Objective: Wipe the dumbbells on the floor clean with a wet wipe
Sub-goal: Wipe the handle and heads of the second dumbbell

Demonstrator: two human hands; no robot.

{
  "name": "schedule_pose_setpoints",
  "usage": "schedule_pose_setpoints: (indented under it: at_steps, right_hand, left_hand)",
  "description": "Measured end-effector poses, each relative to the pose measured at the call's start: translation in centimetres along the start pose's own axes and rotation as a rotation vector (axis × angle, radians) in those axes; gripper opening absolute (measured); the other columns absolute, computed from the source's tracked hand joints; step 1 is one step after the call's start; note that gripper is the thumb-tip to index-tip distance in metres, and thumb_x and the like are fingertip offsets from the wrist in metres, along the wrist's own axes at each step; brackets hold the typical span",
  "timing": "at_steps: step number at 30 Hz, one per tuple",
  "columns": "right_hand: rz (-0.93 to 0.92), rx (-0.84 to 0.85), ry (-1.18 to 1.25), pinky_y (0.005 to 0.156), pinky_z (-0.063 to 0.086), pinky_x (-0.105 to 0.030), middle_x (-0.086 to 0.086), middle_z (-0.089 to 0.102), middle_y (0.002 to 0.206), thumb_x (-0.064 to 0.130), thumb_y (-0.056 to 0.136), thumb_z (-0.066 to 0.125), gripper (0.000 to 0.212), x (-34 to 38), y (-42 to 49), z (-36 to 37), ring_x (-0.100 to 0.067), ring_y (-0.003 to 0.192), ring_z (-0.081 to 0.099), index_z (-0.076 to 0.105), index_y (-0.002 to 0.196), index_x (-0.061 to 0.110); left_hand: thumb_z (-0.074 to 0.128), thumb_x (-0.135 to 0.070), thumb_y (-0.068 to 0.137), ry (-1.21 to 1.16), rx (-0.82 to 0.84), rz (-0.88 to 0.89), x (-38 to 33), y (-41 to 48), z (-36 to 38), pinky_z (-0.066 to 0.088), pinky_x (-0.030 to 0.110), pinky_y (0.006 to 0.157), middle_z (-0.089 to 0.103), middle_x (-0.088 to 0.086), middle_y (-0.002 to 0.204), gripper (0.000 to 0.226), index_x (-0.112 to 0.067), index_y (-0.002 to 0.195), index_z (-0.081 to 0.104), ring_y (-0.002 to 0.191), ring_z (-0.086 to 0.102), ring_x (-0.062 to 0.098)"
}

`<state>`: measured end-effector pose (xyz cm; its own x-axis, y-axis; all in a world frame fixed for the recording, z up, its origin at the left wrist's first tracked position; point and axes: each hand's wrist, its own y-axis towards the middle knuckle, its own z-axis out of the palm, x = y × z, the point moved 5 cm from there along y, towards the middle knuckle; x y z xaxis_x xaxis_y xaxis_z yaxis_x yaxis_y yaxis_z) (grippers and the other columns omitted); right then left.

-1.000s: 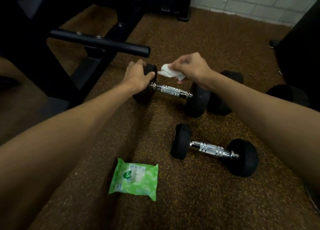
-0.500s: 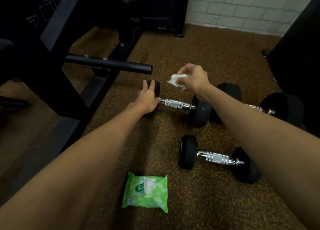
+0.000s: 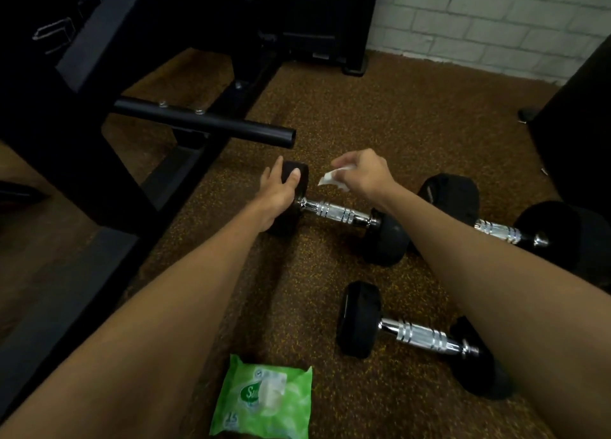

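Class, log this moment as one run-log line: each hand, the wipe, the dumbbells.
left hand: resting on middle dumbbell's end | right hand: pinching wet wipe above its handle | three dumbbells on floor | wipe pack: near

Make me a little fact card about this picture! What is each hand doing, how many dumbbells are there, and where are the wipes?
left hand: resting on the black end of the far dumbbell
right hand: pinching a white wipe above that dumbbell's handle
dumbbells: three on the floor; near dumbbell and right dumbbell untouched
wipe pack: green, lying flat, nearest the person
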<state>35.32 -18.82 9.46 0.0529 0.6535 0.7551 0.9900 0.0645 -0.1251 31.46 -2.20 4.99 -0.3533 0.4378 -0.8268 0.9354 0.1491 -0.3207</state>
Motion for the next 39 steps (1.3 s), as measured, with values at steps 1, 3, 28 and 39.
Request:
schedule_pose_setpoints:
  at_steps: [1,3,28,39]
  right_hand:
    - [-0.017,0.013,-0.021,0.066,0.049,-0.016,-0.008,0.063,0.115,0.012,0.088,0.066,0.022,-0.1,0.6,0.6,-0.015,0.093,0.063,0.067,0.110,0.011]
    - [-0.056,0.025,-0.058,0.067,0.047,-0.017,-0.008,0.062,0.114,0.010,0.086,0.068,0.019,0.0,1.6,1.6,-0.014,0.094,0.060,0.067,0.106,0.011]
    - [-0.211,0.429,-0.415,0.065,0.046,-0.021,-0.008,0.067,0.089,0.016,0.090,0.060,0.014,-1.0,5.1,6.9,-0.015,0.078,0.061,0.072,0.094,0.010]
    - [-0.168,0.433,-0.419,0.066,0.045,-0.023,-0.007,0.061,0.084,0.016,0.090,0.061,0.012,-0.6,4.7,7.0,-0.015,0.080,0.056,0.067,0.093,0.006]
  left_hand:
    - [0.037,-0.049,0.097,-0.019,-0.008,-0.008,0.2,0.3,0.3,0.017,0.054,0.116,0.003,-0.004,0.159,0.059,-0.042,0.149,0.009,0.145,0.009,0.032]
    - [0.036,-0.048,0.098,-0.028,-0.043,-0.007,0.4,0.4,0.7,0.018,0.052,0.114,0.007,-0.006,0.156,0.054,-0.047,0.146,0.012,0.141,0.013,0.035]
    - [0.036,-0.042,0.099,-0.052,-0.186,0.087,0.9,0.3,1.3,0.019,0.032,0.094,0.021,-0.007,0.146,0.040,-0.048,0.139,0.032,0.127,0.023,0.026]
    - [0.036,-0.042,0.099,-0.053,-0.187,0.098,0.7,0.0,1.3,0.019,0.034,0.095,0.021,-0.006,0.147,0.041,-0.047,0.140,0.031,0.129,0.022,0.026]
